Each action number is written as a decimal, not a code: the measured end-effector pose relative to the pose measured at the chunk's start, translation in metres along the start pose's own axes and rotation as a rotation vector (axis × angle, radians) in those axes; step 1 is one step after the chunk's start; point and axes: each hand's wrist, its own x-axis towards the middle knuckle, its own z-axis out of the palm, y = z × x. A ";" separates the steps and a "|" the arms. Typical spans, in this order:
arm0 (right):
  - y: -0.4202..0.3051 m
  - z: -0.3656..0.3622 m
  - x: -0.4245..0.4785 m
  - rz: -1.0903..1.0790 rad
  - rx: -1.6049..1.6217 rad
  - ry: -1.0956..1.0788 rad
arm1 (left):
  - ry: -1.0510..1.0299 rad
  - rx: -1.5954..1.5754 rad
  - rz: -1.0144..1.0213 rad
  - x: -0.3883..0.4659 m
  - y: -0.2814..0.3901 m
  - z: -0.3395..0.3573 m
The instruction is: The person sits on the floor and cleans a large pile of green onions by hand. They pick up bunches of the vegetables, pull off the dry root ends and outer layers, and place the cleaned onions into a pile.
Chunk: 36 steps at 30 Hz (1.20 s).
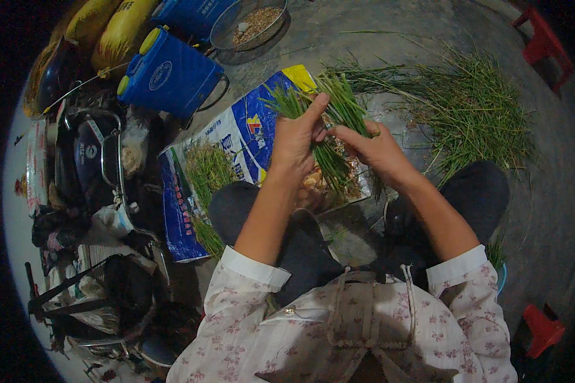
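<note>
My left hand (294,143) grips a bundle of green stalks (332,165), its thumb pressed along the top. The stalks' cut-looking ends fan out above the fist and the rest hangs below it. In my right hand (381,151) is a second bunch of green stalks (345,98), held close beside the first. Thumb and fingers of the two hands nearly meet. Beneath them a printed plastic sack (249,112) lies flat on the floor. Toward its left end rests a pile of green stalks (211,167), partly hidden by my knee.
A large heap of loose grass-like stalks (484,110) spreads on the concrete floor at right. Blue backpack sprayer tank (172,72), yellow sacks (122,33) and a mesh basket (251,26) stand at upper left. A motorcycle-like metal frame (117,158) crowds the left. Red plastic stools (546,50) stand at right.
</note>
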 end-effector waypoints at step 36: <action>0.011 0.000 0.000 -0.333 -0.241 0.128 | -0.069 -0.138 -0.056 0.002 -0.010 0.007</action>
